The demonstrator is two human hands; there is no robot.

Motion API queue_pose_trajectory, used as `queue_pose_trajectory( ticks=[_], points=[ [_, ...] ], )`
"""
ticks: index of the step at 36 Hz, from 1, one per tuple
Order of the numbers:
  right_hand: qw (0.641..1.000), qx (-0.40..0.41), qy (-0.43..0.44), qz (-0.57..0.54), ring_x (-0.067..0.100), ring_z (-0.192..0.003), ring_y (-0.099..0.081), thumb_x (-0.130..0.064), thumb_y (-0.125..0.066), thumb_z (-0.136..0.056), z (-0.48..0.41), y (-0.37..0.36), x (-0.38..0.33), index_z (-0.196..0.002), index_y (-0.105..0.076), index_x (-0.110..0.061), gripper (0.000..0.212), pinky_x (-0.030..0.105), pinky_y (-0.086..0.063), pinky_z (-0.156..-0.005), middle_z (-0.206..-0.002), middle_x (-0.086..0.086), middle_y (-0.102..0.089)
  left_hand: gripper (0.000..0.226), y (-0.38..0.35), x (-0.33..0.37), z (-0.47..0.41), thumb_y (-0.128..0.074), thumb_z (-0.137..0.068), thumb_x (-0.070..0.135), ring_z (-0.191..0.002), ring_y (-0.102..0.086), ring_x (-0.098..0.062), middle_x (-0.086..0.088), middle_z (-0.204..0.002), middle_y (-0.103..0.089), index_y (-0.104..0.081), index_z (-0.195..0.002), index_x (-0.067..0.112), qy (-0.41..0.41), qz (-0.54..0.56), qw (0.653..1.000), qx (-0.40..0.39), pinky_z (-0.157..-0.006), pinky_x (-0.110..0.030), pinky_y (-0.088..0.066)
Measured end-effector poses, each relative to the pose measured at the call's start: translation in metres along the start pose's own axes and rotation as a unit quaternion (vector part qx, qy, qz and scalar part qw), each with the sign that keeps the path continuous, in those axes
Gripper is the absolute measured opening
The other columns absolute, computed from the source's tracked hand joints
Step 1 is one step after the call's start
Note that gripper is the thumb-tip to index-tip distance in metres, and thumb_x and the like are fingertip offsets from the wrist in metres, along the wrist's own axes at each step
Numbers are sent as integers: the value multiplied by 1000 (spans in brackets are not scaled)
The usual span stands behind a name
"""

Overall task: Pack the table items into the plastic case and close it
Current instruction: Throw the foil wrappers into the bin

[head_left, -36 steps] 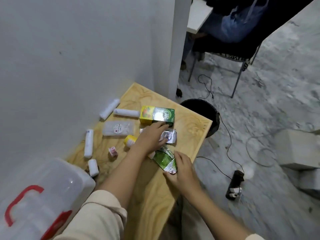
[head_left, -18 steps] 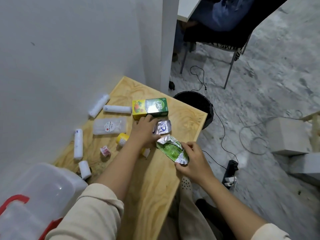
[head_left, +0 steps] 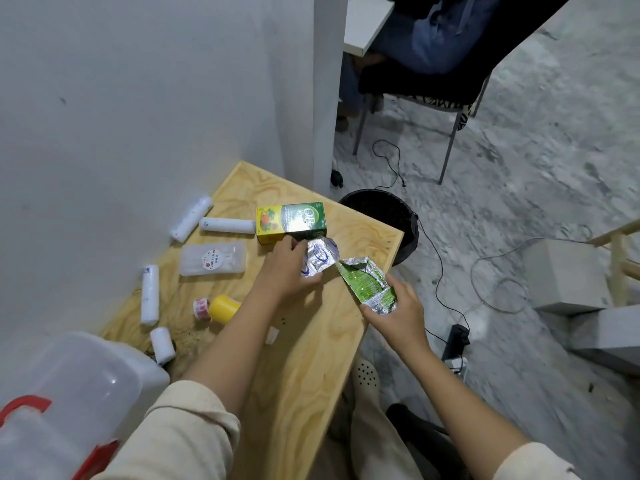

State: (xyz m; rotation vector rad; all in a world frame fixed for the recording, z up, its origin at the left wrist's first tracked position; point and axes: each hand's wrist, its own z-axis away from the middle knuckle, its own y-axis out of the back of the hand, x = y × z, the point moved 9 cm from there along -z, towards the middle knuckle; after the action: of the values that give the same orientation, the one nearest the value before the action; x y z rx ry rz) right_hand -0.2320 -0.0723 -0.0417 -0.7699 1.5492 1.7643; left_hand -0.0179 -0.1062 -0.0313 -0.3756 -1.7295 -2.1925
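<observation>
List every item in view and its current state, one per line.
green foil packet: crumpled, held in right hand
silver foil packet: crumpled, gripped by left hand
green and yellow box: closed, lying on table
plastic case: lid state unclear
yellow-capped bottle: lying on its side
white rolls: lying loose

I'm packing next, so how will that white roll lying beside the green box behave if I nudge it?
The white roll is a cylinder lying on its side on the table, so it will probably roll. It looks light, likely soft wrapped gauze, so easy to pinch.
</observation>
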Motion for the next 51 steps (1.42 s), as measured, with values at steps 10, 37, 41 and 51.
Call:
queue_pose_trajectory(
  ticks=[10,37,41,51],
  points=[
    [999,38,0,-23,18,-110,-49,-14,-77,-70,-20,51,-7,-130,-48,-9,67,17,-32,-85,-121,9,-53,92,17,34,19,-34,-68,70,-101,-55,-26,-7,-112,-55,-48,-140,14,1,71,994,78,-78,-40,-48],
    [994,-14,-112,-2,26,-120,-45,-10,-76,-69,-316,73,105,-131,-45,-6,69,18,-32,-85,-127,14,-45,62,-55,124,-298,-62,-81,52,-116,-51,-26,-5,-119,-50,-52,-132,18,130,235,963,23,-99,-45,-43],
    [990,-34,-135,2,28,-114,-49,-11,-77,-66,-350,44,145,-128,-48,-8,69,23,-38,-88,-123,14,-47,63,-101,110,-339,-64,-84,45,-123,-46,-31,-12,-129,-49,-49,-137,13,166,203,965,2,-103,-42,-39],
    [981,-90,-170,-3,25,-136,-30,-23,-81,-66,-389,4,193,-139,-35,-7,88,37,-29,-113,-143,12,-36,70,-168,88,-380,-63,-88,44,-133,-37,-34,-18,-142,-41,-42,-139,0,199,163,964,-66,-106,-36,-29]
  ],
)
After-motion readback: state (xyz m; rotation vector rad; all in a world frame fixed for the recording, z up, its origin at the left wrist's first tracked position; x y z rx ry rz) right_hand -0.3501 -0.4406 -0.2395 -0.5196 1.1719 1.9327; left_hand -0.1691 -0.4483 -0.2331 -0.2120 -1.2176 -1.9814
